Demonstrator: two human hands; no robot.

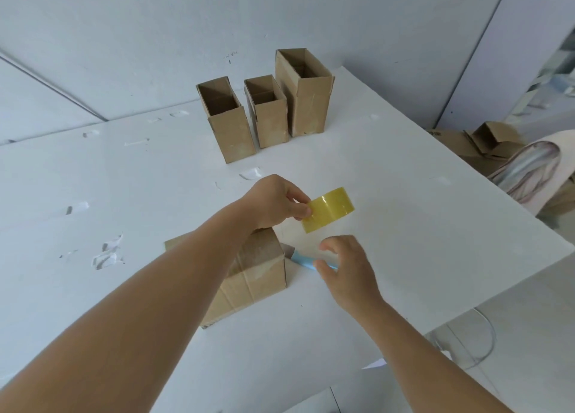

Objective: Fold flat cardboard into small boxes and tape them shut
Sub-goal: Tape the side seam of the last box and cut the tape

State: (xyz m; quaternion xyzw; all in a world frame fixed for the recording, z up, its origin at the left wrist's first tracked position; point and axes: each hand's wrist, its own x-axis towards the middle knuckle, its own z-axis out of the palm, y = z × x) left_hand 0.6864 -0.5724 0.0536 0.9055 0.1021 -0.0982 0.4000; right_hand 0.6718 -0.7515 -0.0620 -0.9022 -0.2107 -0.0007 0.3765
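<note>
My left hand (pixel 273 202) holds a yellowish roll of clear tape (pixel 329 209) above the white table (pixel 420 201). A clear strip of tape runs from the roll down to my right hand (pixel 347 268), whose fingers pinch its free end. Under my left forearm lies a cardboard box (pixel 252 275) on its side, with tape along its seam. A light blue cutter (pixel 303 260) lies on the table between the box and my right hand, partly hidden by the fingers.
Three upright open-topped cardboard boxes (pixel 231 120) (pixel 267 112) (pixel 306 92) stand in a row at the back of the table. Scraps of tape are stuck to the left tabletop (pixel 107 255). Loose cardboard (pixel 485 140) lies beyond the table's right edge.
</note>
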